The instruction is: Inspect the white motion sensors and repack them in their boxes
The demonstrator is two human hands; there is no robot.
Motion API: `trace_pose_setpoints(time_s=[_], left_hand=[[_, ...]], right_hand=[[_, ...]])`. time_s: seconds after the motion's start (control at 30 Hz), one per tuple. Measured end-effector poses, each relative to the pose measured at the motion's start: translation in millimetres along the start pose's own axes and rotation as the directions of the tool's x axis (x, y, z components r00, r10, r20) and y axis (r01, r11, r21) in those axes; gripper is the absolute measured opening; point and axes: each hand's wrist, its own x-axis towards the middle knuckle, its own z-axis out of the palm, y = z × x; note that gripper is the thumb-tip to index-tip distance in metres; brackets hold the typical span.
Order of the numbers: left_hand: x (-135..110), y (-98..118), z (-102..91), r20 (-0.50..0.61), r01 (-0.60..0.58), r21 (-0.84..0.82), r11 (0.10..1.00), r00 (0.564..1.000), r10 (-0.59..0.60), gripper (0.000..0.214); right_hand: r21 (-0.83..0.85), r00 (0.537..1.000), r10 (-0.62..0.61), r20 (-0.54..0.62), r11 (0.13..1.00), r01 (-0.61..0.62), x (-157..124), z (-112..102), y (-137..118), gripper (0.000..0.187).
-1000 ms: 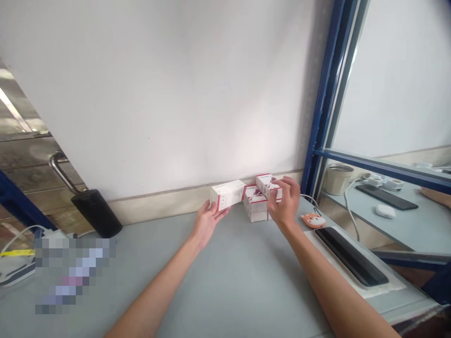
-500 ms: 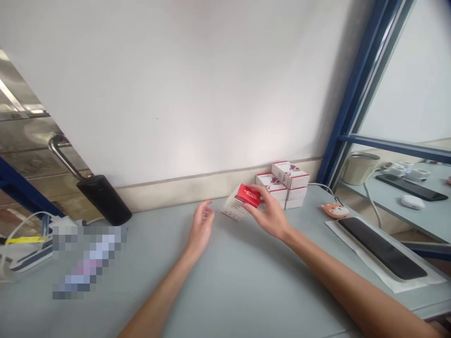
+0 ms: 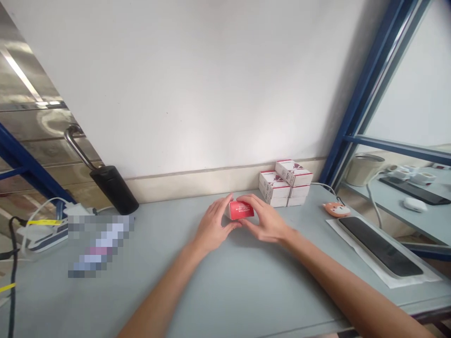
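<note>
Between my two hands is a small cardboard box (image 3: 241,211), its red side with white print turned toward me. My left hand (image 3: 214,223) grips the box at its left end, thumb low in front and fingers behind. At the other end my right hand (image 3: 266,218) is closed on it the same way, the two thumbs almost meeting below the red face. Just behind and right of my right hand stands a stack of white and red boxes (image 3: 275,190), with one box (image 3: 294,172) on top at the right. The far sides of the held box are hidden.
A grey table (image 3: 225,295) meets a white wall. On the left are a black cylinder (image 3: 114,190) with a metal handle, a power strip (image 3: 49,234) with cables, and a pixelated item (image 3: 102,246). On the right lie an orange animal-face case (image 3: 336,209) and a dark tablet-like slab (image 3: 380,246).
My left hand has moved right and taken hold of the box, which only my right hand held before. The box has turned so that its red side faces me. The view has shifted slightly.
</note>
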Motion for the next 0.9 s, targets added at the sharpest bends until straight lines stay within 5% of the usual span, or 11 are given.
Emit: trace_pose_setpoints(time_s=[0.37, 0.5, 0.73, 0.9], left_hand=[[1, 7, 4.7, -0.075, -0.067, 0.047, 0.997, 0.995, 0.070, 0.075], [-2, 5, 6.0, -0.118, -0.127, 0.070, 0.989, 0.984, 0.135, 0.081], [-3, 17, 9.5, -0.193, -0.317, 0.102, 0.943, 0.924, 0.331, 0.087], [0, 38, 1.9, -0.077, -0.414, 0.237, 0.879, 0.894, 0.442, 0.069]], right_hand=[[0.028, 0.996, 0.045, 0.078, 0.998, -0.047, 2, -19, -2, 0.039], [0.080, 0.981, 0.165, 0.097, 0.982, -0.173, 3, -24, -9, 0.029], [0.286, 0.918, 0.363, -0.161, 0.907, -0.308, 6, -14, -4, 0.036], [0.425, 0.903, 0.427, -0.039, 0.825, -0.371, 11, -7, -5, 0.034]])
